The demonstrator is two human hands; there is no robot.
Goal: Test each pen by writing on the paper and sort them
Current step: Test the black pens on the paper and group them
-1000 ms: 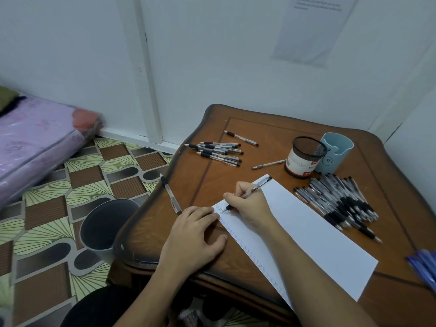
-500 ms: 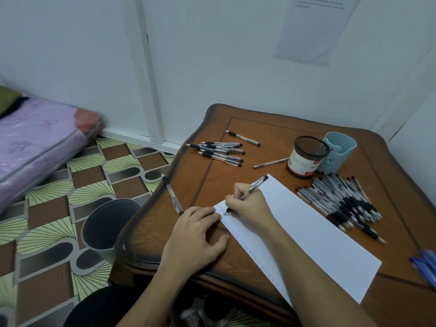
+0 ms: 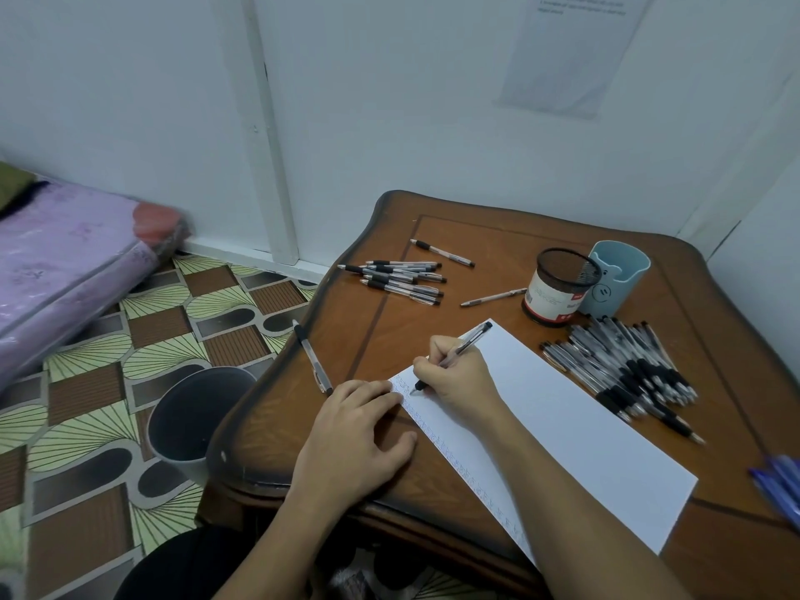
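Right hand (image 3: 461, 381) pinches a clear-barrelled ballpoint pen with a black grip (image 3: 459, 352) between thumb and curled fingers. The pen's tip is set on the long white sheet of paper (image 3: 584, 426) near the sheet's far-left corner. Left hand (image 3: 359, 430) lies flat with fingers straight and thumb out, palm on the brown wooden tabletop (image 3: 498, 236), fingertips touching the paper's edge just beside the pen tip.

Two containers stand upright and touching at the far side of the tabletop: a black mesh cup with a white and red label (image 3: 558, 292) and, behind it to the right, a light blue cup with a pig face (image 3: 617, 279). What either holds cannot be told from this angle. On the patterned floor, just beside the tabletop's left edge, stands a round grey bin (image 3: 195, 420), its inside dark.

The held pen is tilted. Its long axis runs diagonally from the tip at near left up to the clicker end at far right, toward the cups. Small blue marks run along the paper's near long edge.

A large pile of black-gripped pens (image 3: 623, 370) lies right of the paper, near the cups. A smaller bunch of similar pens (image 3: 398, 277) lies at far left. A pale pen (image 3: 493, 297) lies between that bunch and the mesh cup, and a single pen (image 3: 312, 357) lies at the left edge. Blue pens (image 3: 779, 482) show at the right border.
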